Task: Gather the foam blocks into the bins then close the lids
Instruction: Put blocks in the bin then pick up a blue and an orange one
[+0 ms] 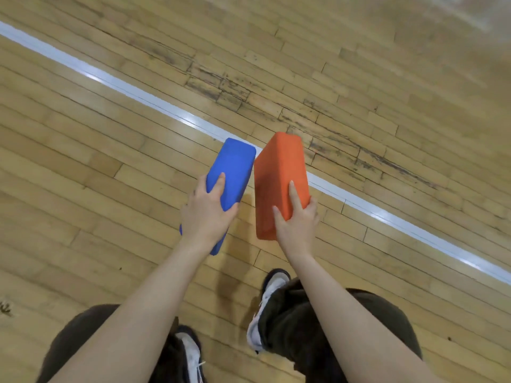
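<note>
My left hand (206, 214) grips a blue foam block (231, 167) from its near end, thumb on the upper face. My right hand (297, 221) grips an orange foam block (276, 172), index finger and thumb spread on its face. Both blocks are held up above the floor, side by side, their far corners almost touching. No bin or lid is in view.
Wooden gym floor (110, 134) all around, crossed diagonally by a white painted line (387, 214) from upper left to lower right. My legs in dark trousers and white shoes (272, 283) show at the bottom of the view.
</note>
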`<action>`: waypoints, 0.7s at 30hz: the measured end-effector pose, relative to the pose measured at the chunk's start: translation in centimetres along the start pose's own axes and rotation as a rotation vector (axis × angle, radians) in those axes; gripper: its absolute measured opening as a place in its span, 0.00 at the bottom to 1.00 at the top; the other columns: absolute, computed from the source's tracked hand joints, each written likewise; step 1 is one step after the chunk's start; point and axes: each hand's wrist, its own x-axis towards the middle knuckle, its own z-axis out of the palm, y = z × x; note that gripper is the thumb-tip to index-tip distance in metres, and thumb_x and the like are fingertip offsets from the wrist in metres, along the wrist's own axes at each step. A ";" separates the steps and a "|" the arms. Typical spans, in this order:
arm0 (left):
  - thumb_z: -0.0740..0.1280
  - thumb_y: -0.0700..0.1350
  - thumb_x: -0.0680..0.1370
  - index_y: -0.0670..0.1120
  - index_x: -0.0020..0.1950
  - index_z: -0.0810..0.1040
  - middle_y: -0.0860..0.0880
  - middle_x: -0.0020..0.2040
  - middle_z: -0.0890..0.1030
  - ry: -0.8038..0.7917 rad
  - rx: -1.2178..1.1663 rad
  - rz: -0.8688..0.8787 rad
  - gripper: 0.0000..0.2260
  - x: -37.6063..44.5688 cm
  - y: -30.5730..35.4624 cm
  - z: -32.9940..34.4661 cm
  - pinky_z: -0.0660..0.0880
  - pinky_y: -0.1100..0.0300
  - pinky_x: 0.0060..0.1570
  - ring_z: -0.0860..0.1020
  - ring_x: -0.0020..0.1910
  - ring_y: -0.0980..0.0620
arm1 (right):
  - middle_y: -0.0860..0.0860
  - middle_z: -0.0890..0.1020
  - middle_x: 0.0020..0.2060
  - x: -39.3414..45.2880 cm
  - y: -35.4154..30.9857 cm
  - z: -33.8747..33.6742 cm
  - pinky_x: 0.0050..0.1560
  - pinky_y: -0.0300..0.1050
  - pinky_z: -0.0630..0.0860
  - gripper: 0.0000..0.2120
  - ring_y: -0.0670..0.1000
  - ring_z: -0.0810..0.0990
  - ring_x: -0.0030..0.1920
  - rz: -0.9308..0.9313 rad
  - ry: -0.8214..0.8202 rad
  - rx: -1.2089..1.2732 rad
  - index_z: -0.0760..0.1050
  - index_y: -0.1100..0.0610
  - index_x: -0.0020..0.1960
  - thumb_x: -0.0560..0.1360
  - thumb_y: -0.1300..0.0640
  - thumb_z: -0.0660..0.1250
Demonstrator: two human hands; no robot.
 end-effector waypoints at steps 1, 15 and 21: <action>0.64 0.56 0.76 0.53 0.75 0.60 0.47 0.74 0.59 0.004 -0.012 -0.019 0.29 -1.5 0.7 -2.4 0.72 0.48 0.57 0.67 0.66 0.45 | 0.58 0.59 0.72 -1.5 -1.7 -2.3 0.64 0.53 0.65 0.29 0.60 0.62 0.65 -0.041 -0.021 -0.039 0.53 0.38 0.75 0.77 0.46 0.62; 0.65 0.56 0.76 0.53 0.75 0.58 0.46 0.75 0.57 0.046 -0.027 -0.122 0.30 -24.0 6.2 -26.6 0.67 0.47 0.62 0.65 0.66 0.42 | 0.60 0.62 0.70 -21.0 -16.2 -23.8 0.61 0.54 0.68 0.27 0.62 0.66 0.62 -0.282 -0.098 -0.166 0.59 0.39 0.74 0.77 0.47 0.62; 0.64 0.56 0.76 0.54 0.75 0.59 0.47 0.75 0.58 0.104 -0.089 -0.193 0.30 -32.0 5.7 -29.0 0.68 0.47 0.62 0.64 0.68 0.44 | 0.59 0.63 0.70 -26.2 -16.3 -27.4 0.61 0.53 0.68 0.25 0.62 0.65 0.64 -0.404 -0.114 -0.196 0.61 0.40 0.73 0.77 0.47 0.62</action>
